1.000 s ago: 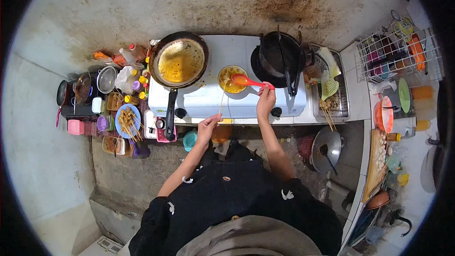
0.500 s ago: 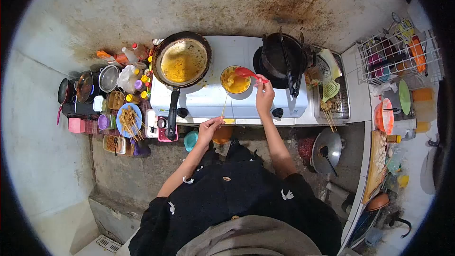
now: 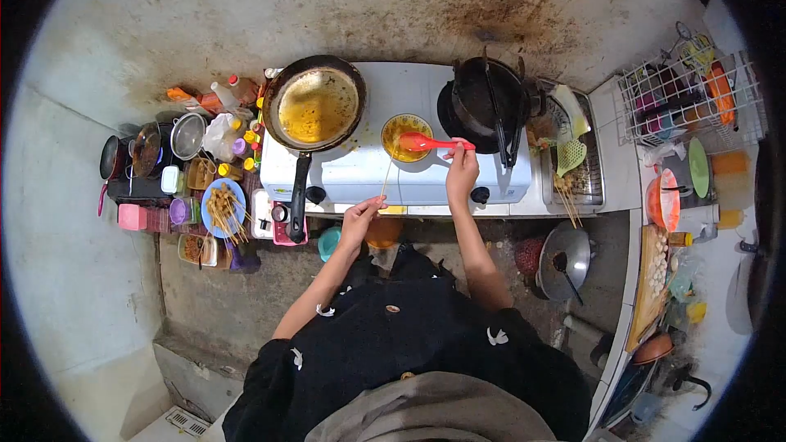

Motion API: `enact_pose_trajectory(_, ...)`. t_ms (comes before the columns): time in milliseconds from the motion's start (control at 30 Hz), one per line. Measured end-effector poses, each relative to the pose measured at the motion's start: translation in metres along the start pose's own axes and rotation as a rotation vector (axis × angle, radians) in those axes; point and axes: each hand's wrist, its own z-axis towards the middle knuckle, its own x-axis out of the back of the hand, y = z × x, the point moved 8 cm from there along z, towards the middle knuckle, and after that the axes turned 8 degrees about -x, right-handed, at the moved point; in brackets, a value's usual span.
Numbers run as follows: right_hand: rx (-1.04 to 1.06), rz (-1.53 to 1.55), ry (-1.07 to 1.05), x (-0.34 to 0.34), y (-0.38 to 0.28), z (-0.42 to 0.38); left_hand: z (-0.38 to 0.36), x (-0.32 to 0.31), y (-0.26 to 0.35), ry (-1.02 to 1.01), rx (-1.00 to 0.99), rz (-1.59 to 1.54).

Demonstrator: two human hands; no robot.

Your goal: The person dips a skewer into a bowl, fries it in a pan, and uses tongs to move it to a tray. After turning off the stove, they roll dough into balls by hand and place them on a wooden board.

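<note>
Now, spoon [image 3: 417,142] shifted toward front edge of the stove [image 3: 401,88].
Right hand [image 3: 463,170] closed on it; left hand [image 3: 360,218] pinching skewer [image 3: 388,175].

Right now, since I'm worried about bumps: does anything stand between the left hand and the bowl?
Nothing visible does: only the thin stick held by the left hand spans the gap to the bowl. The red spoon, in the right hand, reaches over the bowl from the right, close to the stick's far end.
</note>
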Motion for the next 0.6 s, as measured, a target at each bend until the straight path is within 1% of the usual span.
enact_pose_trajectory(67, 0.022, 0.039, -0.006, -0.001, -0.002, -0.001, -0.001, 0.000, -0.001, -0.001, 0.019, 0.007)
enact_pose_trajectory(133, 0.097, 0.023, -0.043, -0.007, -0.009, -0.003, -0.002, 0.001, -0.001, -0.002, 0.028, -0.041)
enact_pose_trajectory(267, 0.133, 0.025, -0.079, -0.014, -0.016, -0.008, 0.000, 0.007, 0.004, -0.015, -0.001, -0.078)
enact_pose_trajectory(333, 0.181, -0.032, -0.072, -0.015, -0.021, -0.010, 0.000, 0.006, 0.004, -0.086, 0.007, -0.139)
enact_pose_trajectory(467, 0.191, -0.074, -0.078, -0.016, -0.023, -0.013, -0.003, 0.004, 0.009, -0.095, 0.012, -0.139)
enact_pose_trajectory(533, 0.280, -0.268, -0.121, -0.023, -0.020, -0.014, -0.003, 0.004, 0.009, -0.095, 0.001, -0.128)
enact_pose_trajectory(600, 0.287, -0.262, -0.115, -0.025, -0.016, -0.014, -0.002, 0.005, 0.007, -0.083, 0.008, -0.115)
